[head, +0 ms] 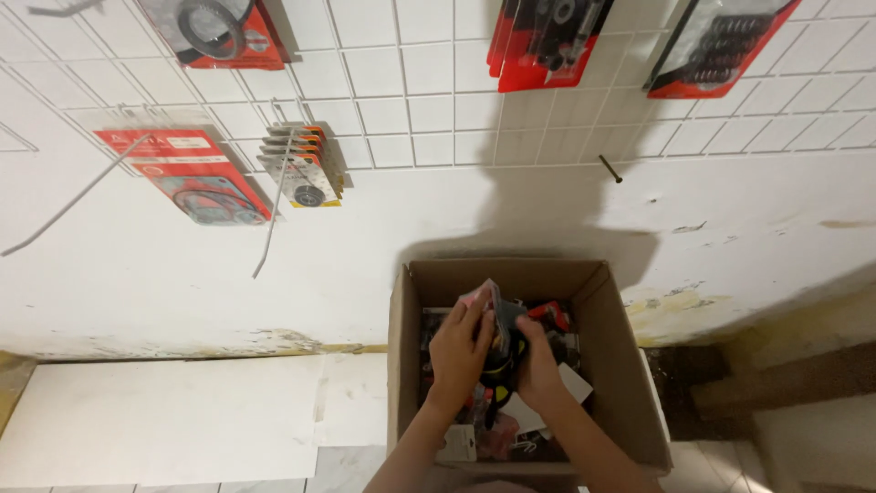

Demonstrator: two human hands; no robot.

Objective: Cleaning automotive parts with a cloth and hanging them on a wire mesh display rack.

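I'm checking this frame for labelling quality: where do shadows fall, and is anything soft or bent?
Head view: a broad dark shadow lies on the white wall above the cardboard box; the wire grid lines bow near the edges; the left hand and right hand look slightly soft.

Both forearms come up from the lower edge of the view and angle toward each other, so the wrists end close together. The left hand is raised with its back to the camera, fingers curled forward and pinched shut at the tips. The right hand sits just beside it and slightly lower, knuckles up, its fingers bent inward toward the left hand's.
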